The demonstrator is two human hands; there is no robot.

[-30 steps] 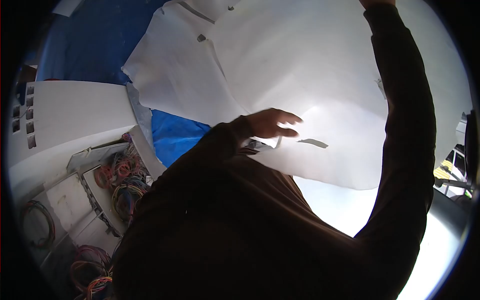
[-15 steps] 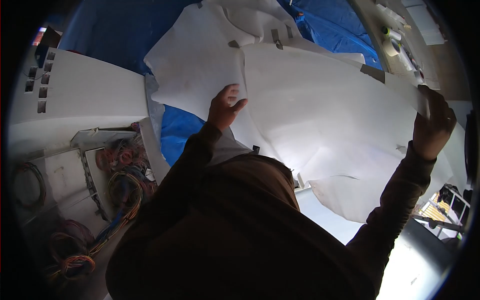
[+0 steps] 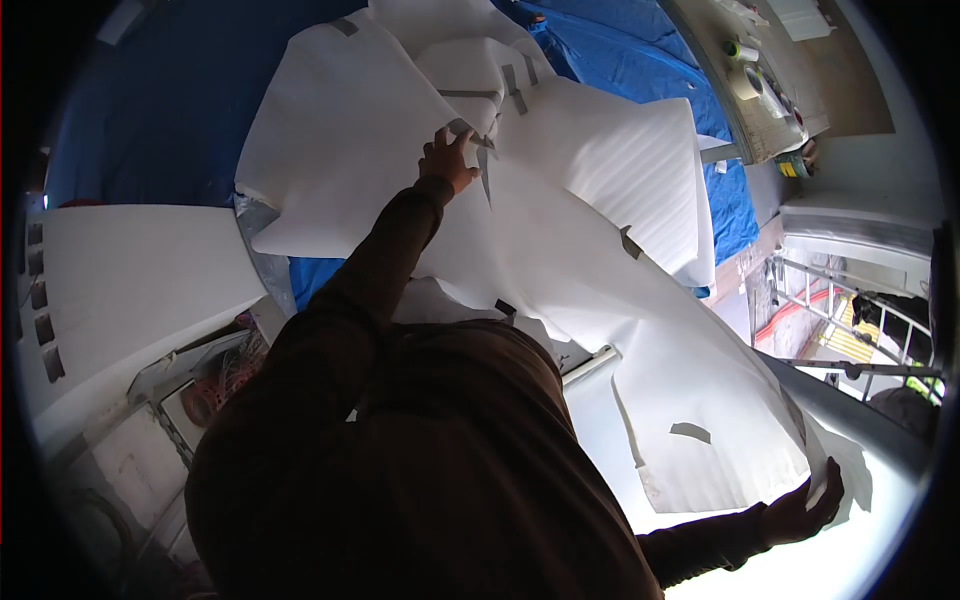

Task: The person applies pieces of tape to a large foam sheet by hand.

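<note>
A large white foam-like sheet with patches of grey tape spreads before me, creased and overlapping other white sheeting. My left hand lies on its upper part, fingers spread, beside a grey tape strip near a fold. At the lower right, my right hand is at the sheet's corner, its thumb and fingers curved around the edge. Part of that grip is hidden in the glare. Another grey tape piece sits on the sheet's near flap.
Blue tarp lies beneath and behind the sheeting. Tape rolls stand on a bench at upper right. A metal ladder or frame is at right. On the left are a white panel with tape pieces and bundled wires.
My right hand has moved down and toward me, drawing the sheet's right side along. My left hand has moved up onto the fold by the tape. The view has shifted to the right.
</note>
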